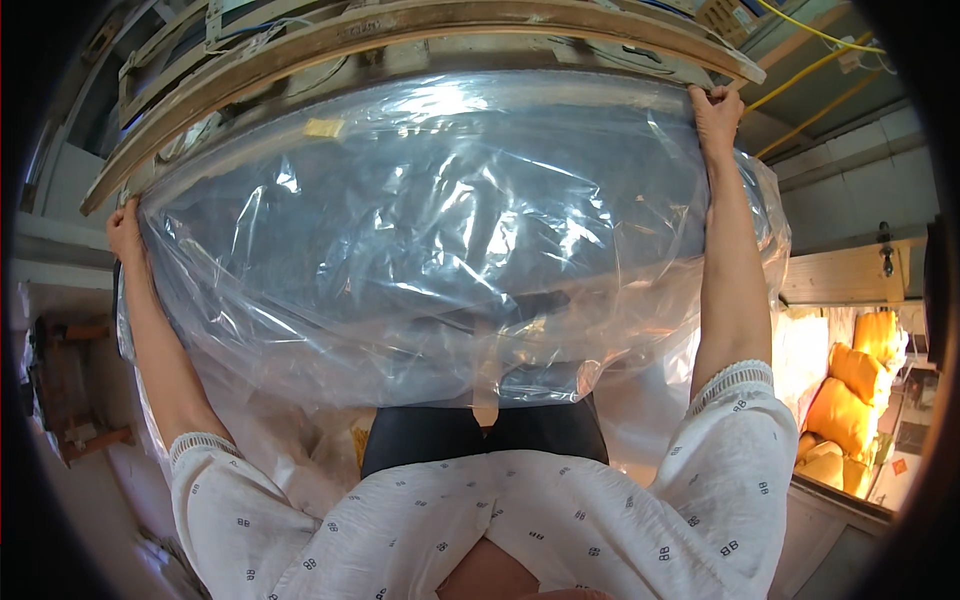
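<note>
Stretching from approx. 9 to 2 o'clock, the big clear plastic sheet (380, 230) hung shiny & crinkled btwn both hands! L hand (126, 232), btwn 9 & 10 o'clock, had its fingers closed on the edge; R hand (717, 122), approx. 2 o'clock, gripped the far edge w/ fingers curled tight. Just beyond, a long wooden bar (450, 20) ran across 12 o'clock, & I spotted yellow-orange bundles (846, 405) brightly lit btwn 3 & 4!

The head-worn fisheye view looks forward and down, at close range, onto wrinkled, clear plastic sheeting (430, 230) at mid-frame.
</note>
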`<state>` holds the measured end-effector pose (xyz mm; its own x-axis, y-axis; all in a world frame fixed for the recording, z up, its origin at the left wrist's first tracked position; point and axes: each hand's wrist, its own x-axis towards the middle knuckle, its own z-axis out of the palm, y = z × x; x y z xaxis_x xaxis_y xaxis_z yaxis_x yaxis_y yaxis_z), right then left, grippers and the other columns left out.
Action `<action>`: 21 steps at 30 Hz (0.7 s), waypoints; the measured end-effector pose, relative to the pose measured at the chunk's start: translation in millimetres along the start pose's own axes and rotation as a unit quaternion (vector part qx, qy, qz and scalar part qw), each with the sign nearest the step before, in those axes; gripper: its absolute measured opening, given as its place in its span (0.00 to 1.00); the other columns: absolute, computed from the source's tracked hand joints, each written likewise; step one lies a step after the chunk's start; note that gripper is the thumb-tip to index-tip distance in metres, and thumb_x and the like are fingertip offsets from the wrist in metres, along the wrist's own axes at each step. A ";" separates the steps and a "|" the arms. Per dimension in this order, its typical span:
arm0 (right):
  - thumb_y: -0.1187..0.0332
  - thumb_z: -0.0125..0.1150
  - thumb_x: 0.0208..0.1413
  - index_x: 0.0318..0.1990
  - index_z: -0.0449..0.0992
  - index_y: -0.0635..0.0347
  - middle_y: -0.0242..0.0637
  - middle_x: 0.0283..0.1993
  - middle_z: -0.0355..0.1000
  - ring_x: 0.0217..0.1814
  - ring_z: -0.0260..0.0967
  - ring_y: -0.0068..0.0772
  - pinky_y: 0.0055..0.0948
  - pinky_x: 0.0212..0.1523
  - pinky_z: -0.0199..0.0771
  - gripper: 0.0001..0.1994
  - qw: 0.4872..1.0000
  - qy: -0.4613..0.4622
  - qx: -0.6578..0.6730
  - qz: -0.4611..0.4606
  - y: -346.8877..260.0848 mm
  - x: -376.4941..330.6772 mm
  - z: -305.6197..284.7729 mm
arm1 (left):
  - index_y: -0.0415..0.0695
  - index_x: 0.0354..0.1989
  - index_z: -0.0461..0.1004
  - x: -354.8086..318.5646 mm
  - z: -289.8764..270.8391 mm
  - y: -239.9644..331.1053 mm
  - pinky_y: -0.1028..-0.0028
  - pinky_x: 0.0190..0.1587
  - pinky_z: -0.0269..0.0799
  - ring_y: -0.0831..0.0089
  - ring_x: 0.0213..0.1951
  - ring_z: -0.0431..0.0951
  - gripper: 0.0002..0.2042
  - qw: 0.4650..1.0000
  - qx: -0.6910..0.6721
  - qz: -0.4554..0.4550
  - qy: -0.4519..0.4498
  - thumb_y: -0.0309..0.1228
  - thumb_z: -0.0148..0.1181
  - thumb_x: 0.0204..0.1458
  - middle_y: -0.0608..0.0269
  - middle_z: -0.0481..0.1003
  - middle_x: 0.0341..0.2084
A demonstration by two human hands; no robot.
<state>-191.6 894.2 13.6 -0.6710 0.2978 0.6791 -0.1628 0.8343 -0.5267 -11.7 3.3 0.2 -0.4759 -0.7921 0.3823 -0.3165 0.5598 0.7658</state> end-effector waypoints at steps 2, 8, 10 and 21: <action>0.57 0.66 0.35 0.30 0.66 0.66 0.47 0.36 0.61 0.39 0.59 0.41 0.31 0.43 0.61 0.22 1.000 -0.015 -0.003 0.017 -8.5 -1.9 0.8 | 0.38 0.36 0.74 5.5 -8.6 -12.2 0.80 0.43 0.62 0.75 0.36 0.71 0.18 1.000 0.006 0.002 0.000 0.40 0.61 0.41 0.60 0.74 0.32; 0.58 0.65 0.35 0.29 0.65 0.66 0.48 0.36 0.61 0.41 0.57 0.41 0.31 0.44 0.59 0.21 1.000 -0.006 0.004 0.027 5.4 1.2 -13.5 | 0.32 0.40 0.72 -5.9 5.1 3.1 0.76 0.45 0.62 0.72 0.39 0.70 0.19 0.996 -0.066 0.027 -0.059 0.38 0.54 0.48 0.57 0.73 0.36; 0.57 0.63 0.37 0.27 0.65 0.66 0.48 0.36 0.61 0.40 0.57 0.40 0.31 0.43 0.59 0.20 0.992 -0.019 0.089 0.083 4.6 7.3 -6.9 | 0.34 0.38 0.73 14.0 -21.2 -31.9 0.77 0.38 0.65 0.74 0.34 0.71 0.16 0.994 -0.103 0.000 -0.036 0.35 0.53 0.49 0.58 0.73 0.33; 0.49 0.51 0.49 0.35 0.70 0.72 0.58 0.39 0.68 0.42 0.65 0.52 0.41 0.46 0.60 0.27 0.987 -0.068 0.082 0.116 -14.5 9.3 2.1 | 0.39 0.29 0.73 20.8 -44.3 -58.9 0.79 0.24 0.61 0.79 0.21 0.65 0.11 0.996 -0.061 0.028 -0.056 0.36 0.53 0.51 0.67 0.68 0.20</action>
<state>-197.0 883.9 26.5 -0.7932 0.3981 0.4609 -0.1009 0.6604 -0.7441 33.4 -57.0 -14.0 -0.5809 -0.7241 0.3717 -0.1878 0.5636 0.8044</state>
